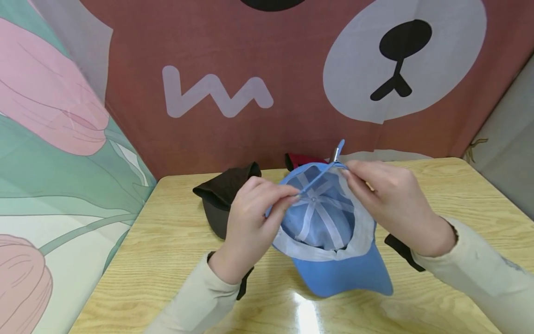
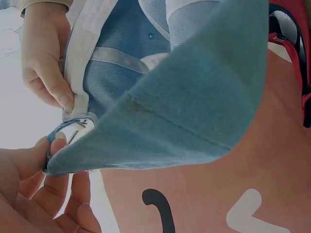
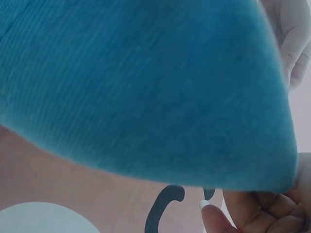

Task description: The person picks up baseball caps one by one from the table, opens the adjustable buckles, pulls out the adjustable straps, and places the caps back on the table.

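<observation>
A light-blue baseball cap [image 1: 342,276] is held up above the table, its inside facing me and its brim pointing down toward the near edge. My left hand [image 1: 256,218] pinches the cap's thin adjusting strap [image 1: 318,178] between thumb and fingertips. At the back rim, near a small metal buckle [image 1: 335,154], the cap is pinched by my right hand [image 1: 396,204]. The left wrist view shows both hands at the back edge, beside the blue fabric [image 2: 160,111]. In the right wrist view, the blue crown [image 3: 146,92] hides much of the hands.
A black cap [image 1: 219,218] lies on the wooden table [image 1: 167,278] left of the blue one. Behind the blue cap, a red and black cap [image 1: 304,160] is partly hidden. A printed cloth [image 1: 217,134] hangs along the table's far edge.
</observation>
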`<state>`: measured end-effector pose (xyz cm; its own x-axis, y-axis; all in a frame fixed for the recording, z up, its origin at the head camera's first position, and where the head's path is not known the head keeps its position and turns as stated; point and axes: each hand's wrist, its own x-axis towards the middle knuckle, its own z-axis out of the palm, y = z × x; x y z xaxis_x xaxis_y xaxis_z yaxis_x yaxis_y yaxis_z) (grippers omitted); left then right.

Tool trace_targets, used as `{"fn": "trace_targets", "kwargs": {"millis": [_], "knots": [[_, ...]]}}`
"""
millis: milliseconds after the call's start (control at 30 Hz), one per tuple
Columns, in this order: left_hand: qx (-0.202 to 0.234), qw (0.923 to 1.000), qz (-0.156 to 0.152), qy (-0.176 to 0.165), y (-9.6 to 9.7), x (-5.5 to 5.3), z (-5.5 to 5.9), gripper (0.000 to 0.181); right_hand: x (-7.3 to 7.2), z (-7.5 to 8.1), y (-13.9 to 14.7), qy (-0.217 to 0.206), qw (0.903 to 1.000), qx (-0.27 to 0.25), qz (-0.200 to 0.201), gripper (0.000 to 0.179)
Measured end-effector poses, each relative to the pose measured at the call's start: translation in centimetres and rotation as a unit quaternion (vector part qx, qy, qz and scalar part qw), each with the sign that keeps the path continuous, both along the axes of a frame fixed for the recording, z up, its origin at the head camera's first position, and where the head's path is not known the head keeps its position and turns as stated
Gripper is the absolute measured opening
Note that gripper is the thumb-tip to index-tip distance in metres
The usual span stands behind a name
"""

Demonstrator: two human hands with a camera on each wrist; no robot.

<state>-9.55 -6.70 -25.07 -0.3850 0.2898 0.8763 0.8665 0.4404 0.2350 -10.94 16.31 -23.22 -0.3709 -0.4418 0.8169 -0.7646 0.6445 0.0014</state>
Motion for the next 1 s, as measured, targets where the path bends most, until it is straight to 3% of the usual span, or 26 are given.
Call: {"fn": "trace_targets", "kwargs": {"millis": [133, 333, 433, 467, 633, 1000], "knots": [[-0.001, 1.0000, 0.001, 0.000, -0.03, -0.02, 0.06, 0.008, 0.05, 0.06, 0.14, -0.004, 1.0000, 0.001, 0.002, 0.008], [-0.005, 1.0000, -0.001, 0.001, -0.02, -0.09, 0.13, 0.007, 0.08, 0.15, 0.22, -0.007, 1.0000, 0.001, -0.001, 0.020], [-0.005, 1.0000, -0.001, 0.001, 0.00, -0.10, 0.09, 0.004, 0.04, 0.13, 0.28, -0.005, 1.0000, -0.001, 0.003, 0.007], [-0.005, 1.0000, -0.001, 0.000, 0.00, -0.09, 0.07, 0.004, 0.02, 0.12, 0.28, -0.004, 1.0000, -0.002, 0.004, 0.009], [-0.003, 1.0000, 0.005, -0.003, 0.03, 0.01, -0.07, 0.004, -0.01, 0.06, 0.26, 0.002, 0.9999, -0.010, 0.002, 0.053], [-0.005, 0.9999, 0.010, -0.011, 0.12, 0.05, -0.08, 0.004, 0.03, 0.15, 0.50, -0.001, 0.9999, -0.008, -0.007, 0.056]]}}
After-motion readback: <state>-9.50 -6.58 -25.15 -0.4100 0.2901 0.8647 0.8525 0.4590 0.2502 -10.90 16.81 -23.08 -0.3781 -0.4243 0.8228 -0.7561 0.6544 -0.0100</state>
